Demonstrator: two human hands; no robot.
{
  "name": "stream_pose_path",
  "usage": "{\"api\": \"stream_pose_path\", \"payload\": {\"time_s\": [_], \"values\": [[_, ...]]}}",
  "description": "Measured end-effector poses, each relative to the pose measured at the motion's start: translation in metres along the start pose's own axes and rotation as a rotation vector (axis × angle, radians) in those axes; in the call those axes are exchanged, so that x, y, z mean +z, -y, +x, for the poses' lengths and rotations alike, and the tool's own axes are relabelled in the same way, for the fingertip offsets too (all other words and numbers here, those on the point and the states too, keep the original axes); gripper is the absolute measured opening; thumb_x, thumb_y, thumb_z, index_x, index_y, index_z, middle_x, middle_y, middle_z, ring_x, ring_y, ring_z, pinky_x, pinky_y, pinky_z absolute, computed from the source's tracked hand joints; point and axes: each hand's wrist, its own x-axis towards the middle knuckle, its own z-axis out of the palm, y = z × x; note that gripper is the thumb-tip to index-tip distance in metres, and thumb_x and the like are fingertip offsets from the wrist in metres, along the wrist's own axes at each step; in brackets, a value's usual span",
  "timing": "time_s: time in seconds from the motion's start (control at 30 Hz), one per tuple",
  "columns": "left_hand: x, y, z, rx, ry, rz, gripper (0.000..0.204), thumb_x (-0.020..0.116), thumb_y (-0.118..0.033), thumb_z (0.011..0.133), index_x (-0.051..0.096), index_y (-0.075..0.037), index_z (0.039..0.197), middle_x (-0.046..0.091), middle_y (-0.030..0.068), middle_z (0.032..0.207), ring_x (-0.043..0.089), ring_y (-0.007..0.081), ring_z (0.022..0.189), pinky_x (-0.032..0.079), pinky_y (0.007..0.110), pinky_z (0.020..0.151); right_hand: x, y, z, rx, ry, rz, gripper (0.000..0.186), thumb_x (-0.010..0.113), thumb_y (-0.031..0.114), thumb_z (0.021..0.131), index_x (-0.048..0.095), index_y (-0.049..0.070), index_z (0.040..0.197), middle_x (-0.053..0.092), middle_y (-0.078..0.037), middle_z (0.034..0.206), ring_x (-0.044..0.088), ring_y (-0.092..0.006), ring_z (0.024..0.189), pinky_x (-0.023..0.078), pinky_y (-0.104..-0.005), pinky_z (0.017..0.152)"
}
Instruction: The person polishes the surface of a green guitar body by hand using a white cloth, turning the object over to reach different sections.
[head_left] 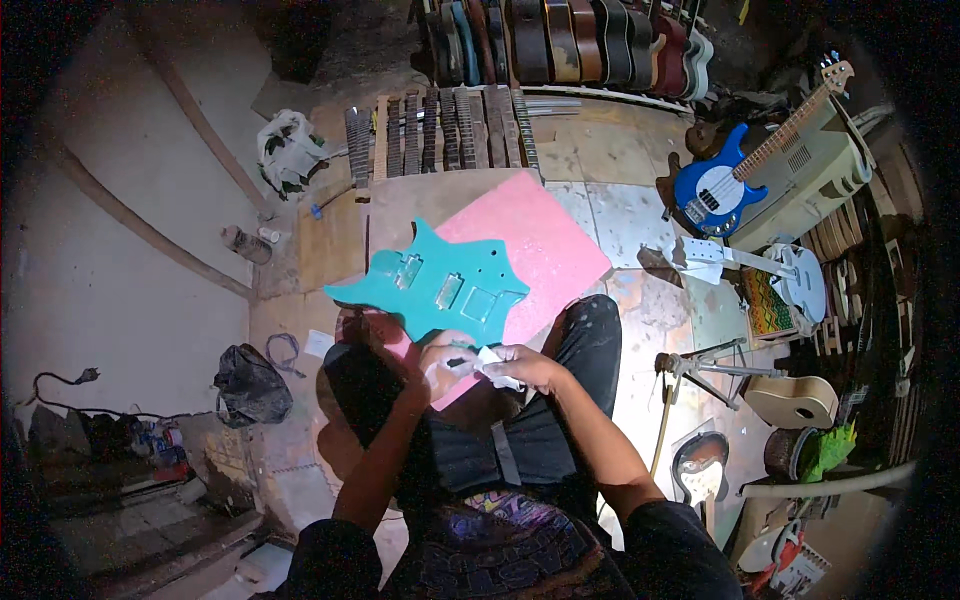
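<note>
Right hand [528, 367] grips a white scrap [488, 356] by the teal electric guitar body [430, 272], can't tell left hand [446, 366]; folding maybe, next needs steadiness.

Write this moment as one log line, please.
Left hand: at near edge of teal, pointed guitar body | Right hand: holding crumpled white piece | Guitar body: partly over flat pink sheet

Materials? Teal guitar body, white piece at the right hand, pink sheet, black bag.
Teal guitar body: probably painted wood; uniform, satin-looking colour, routed cavities.
White piece: paper or cloth; matte, crumpled.
Pink sheet: maybe foam or board; flat, straight-edged, speckled.
Black bag: likely thin plastic; wrinkled, faint shine.
</note>
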Motion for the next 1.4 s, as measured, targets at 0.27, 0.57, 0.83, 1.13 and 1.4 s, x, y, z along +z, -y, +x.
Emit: {"api": "stream_pose_path", "payload": {"time_s": [0.27, 0.57, 0.83, 1.13, 1.4], "values": [[-0.005, 0.085, 0.024, -0.356, -0.170, 0.626, 0.111, 0.084, -0.056, 0.070, 0.031, -0.007, 0.155, 0.019, 0.0379, 0.155, 0.018, 0.0559, 0.145, 0.020, 0.066, 0.116, -0.071, -0.034, 0.056, -0.130, -0.531, -0.108, 0.025, 0.063, 0.018, 0.095, 0.062, -0.003, 0.109, 0.070, -0.017, 0.091, 0.068, -0.0279, 0.080, 0.054, -0.0411, 0.074], [-0.021, 0.080, 0.041, -0.584, 0.009, 0.823, 0.135, 0.057, -0.094, 0.063, 0.014, -0.014, 0.162, 0.005, 0.0278, 0.165, 0.004, 0.0541, 0.150, 0.008, 0.077, 0.112, -0.044, -0.015, 0.080, -0.277, -0.902, -0.840, 0.033, 0.067, 0.026, 0.092, 0.054, -0.002, 0.104, 0.066, -0.029, 0.092, 0.064, -0.0482, 0.091, 0.050, -0.0511, 0.078], [-0.016, 0.095, 0.036, -0.405, -0.145, 0.881, 0.131, 0.056, -0.095, 0.062, 0.030, -0.010, 0.158, 0.017, 0.0299, 0.162, 0.015, 0.0556, 0.147, 0.011, 0.076, 0.112, -0.033, -0.015, 0.082, -0.384, -0.968, -0.794, 0.033, 0.071, 0.024, 0.090, 0.052, -0.003, 0.097, 0.065, -0.028, 0.087, 0.064, -0.0477, 0.084, 0.050, -0.0515, 0.074], [-0.018, 0.092, 0.038, -0.325, -0.203, 0.921, 0.129, 0.059, -0.094, 0.061, 0.035, -0.010, 0.156, 0.025, 0.0283, 0.158, 0.020, 0.0555, 0.144, 0.014, 0.078, 0.109, -0.022, -0.006, 0.082, -0.363, -0.968, -0.803, 0.033, 0.071, 0.026, 0.090, 0.054, -0.002, 0.095, 0.066, -0.026, 0.085, 0.065, -0.0454, 0.082, 0.050, -0.0495, 0.073], [-0.020, 0.095, 0.035, -0.362, -0.148, 0.966, 0.130, 0.055, -0.096, 0.062, 0.031, -0.010, 0.158, 0.018, 0.0278, 0.162, 0.015, 0.0545, 0.147, 0.013, 0.077, 0.111, -0.020, -0.008, 0.082, -0.361, -0.892, -0.700, 0.029, 0.070, 0.023, 0.089, 0.056, -0.003, 0.089, 0.065, -0.025, 0.081, 0.065, -0.0431, 0.079, 0.050, -0.0480, 0.071]]}}
